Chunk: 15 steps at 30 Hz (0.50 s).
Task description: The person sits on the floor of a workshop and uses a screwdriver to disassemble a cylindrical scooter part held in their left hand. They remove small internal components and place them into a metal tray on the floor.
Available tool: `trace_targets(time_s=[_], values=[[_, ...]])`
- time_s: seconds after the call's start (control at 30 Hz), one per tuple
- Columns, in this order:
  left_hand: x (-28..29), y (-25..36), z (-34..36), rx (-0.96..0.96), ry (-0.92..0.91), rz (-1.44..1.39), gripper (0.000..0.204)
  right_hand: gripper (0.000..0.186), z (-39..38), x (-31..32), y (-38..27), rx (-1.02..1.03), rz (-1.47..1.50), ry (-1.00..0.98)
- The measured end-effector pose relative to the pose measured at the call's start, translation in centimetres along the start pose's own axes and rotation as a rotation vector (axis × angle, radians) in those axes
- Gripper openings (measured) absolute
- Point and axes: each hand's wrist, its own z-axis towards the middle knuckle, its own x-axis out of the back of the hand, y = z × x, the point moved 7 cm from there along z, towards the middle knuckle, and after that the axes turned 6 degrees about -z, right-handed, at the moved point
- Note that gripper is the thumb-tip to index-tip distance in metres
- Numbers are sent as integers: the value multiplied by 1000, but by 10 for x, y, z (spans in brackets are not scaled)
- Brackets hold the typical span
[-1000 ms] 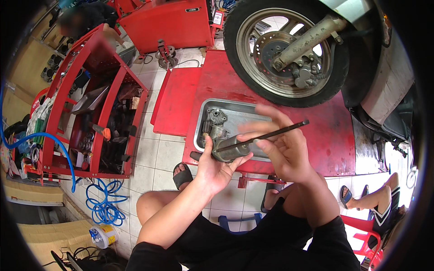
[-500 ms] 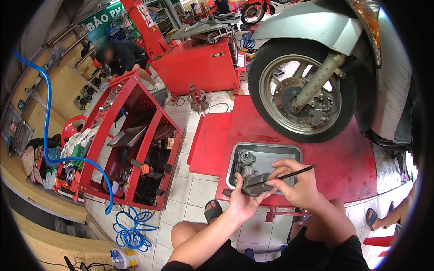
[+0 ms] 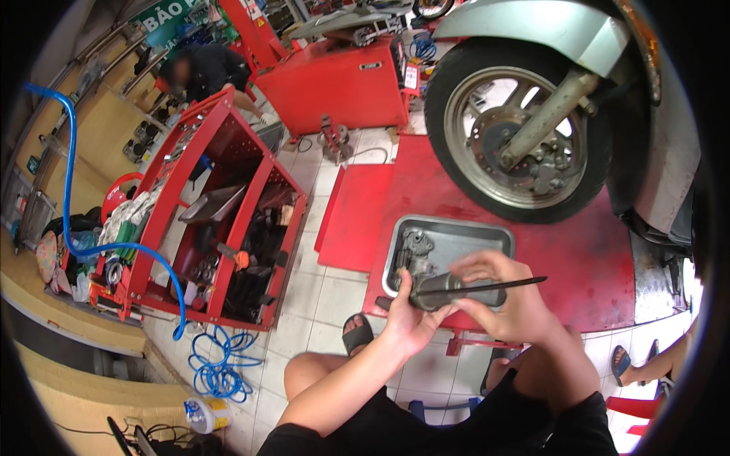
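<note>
My left hand (image 3: 407,325) is wrapped around a grey cylindrical metal part (image 3: 439,283), thumb up along its near-left side. Across the front of this part lies a thin dark rod (image 3: 521,283), pointing to the right. My right hand (image 3: 508,304) has the rod between thumb and fingers in a loose hold, and the fingertips are near the cylinder's right end. Both hands are over the near side of a metal tray (image 3: 456,222). A cast metal part (image 3: 417,241) lies in the tray's left end.
The tray rests on a red platform (image 3: 578,266) under a scooter's front wheel (image 3: 517,140). To the left stands a red tool cart (image 3: 220,228), with a blue hose (image 3: 76,175) beside it. A person (image 3: 209,72) bends down farther back. Another person's sandalled foot (image 3: 625,368) is at right.
The view has shifted slightly. My right hand's fingers have loosened and spread along the rod, which now lies flatter. The left hand keeps its hold on the cylinder.
</note>
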Motion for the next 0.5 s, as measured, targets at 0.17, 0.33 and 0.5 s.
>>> trace_targets(time_s=[0.17,0.33,0.5], values=[[-7,0,5,16,-125,-31,69,32,0,7,7,38,212,-17],[-12,-2,-3,-25,-16,20,69,22,0,10,15,60,-100,94],[-13,-1,-5,-4,13,21,66,48,2,5,9,101,163,147]])
